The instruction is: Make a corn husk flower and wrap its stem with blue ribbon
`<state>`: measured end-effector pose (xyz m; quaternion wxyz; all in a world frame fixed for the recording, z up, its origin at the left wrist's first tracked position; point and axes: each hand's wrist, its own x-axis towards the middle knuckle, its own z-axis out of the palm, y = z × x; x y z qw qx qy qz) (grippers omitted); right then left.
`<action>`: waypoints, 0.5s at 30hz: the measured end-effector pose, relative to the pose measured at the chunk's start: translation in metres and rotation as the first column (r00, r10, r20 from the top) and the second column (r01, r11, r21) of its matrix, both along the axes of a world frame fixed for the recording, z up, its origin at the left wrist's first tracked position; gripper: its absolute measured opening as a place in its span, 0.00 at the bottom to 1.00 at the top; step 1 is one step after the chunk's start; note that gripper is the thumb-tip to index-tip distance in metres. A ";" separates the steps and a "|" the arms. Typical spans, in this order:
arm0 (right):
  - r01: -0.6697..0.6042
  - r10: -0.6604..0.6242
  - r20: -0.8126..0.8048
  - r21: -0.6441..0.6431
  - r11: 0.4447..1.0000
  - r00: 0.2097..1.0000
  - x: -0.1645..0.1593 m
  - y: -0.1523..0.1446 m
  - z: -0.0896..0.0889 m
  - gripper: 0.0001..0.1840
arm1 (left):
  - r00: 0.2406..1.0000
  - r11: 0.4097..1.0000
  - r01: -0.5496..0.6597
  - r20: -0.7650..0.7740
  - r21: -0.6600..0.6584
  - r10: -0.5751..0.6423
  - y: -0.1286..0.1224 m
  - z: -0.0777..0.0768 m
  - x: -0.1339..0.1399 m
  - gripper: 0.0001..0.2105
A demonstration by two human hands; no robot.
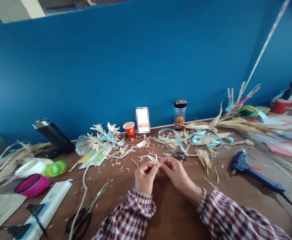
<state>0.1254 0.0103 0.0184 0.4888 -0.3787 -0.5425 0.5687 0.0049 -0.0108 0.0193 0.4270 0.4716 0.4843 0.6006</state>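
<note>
Both my hands meet over the middle of the brown table, fingertips pinched close together. Between them a small piece of pale dried husk (156, 159) sticks up, its petal-like points fanned out. My left hand (146, 176) grips it from the left with thumb and finger. On the other side, my right hand (177, 173) pinches at the same piece; the exact contact is hidden by the fingers. Husk scraps lie scattered just beyond. Scissors (92, 206) with black handles rest to the left of my left forearm, and a second dark pair (179, 154) lies behind my right hand.
A blue glue gun (256, 173) lies at the right, near a husk bundle (204, 160). Light-blue ribbon (178, 138), a lidded jar (180, 115), a red paper cup (129, 129) and husk flowers (105, 135) stand behind. At left are a power strip (48, 208) and black flask (54, 135).
</note>
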 end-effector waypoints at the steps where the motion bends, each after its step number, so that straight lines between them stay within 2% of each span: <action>1: 0.015 -0.015 0.005 0.010 1.000 1.000 -0.001 0.000 0.000 0.15 | 1.000 1.000 -0.009 0.004 -0.008 0.009 0.001 -0.001 0.000 0.08; 8: -0.020 0.015 0.061 0.082 0.996 0.998 -0.004 0.000 -0.002 0.12 | 0.996 0.996 -0.084 -0.041 0.016 0.084 0.005 -0.008 -0.005 0.08; 12: 0.005 -0.019 0.110 0.121 0.993 0.994 -0.002 -0.001 0.000 0.13 | 0.992 0.994 -0.045 0.117 -0.099 0.056 0.006 -0.008 -0.004 0.09; 15: -0.012 0.002 0.079 0.116 0.993 0.997 -0.001 -0.001 0.001 0.14 | 0.955 0.979 0.018 0.293 -0.202 0.043 0.006 -0.004 -0.001 0.11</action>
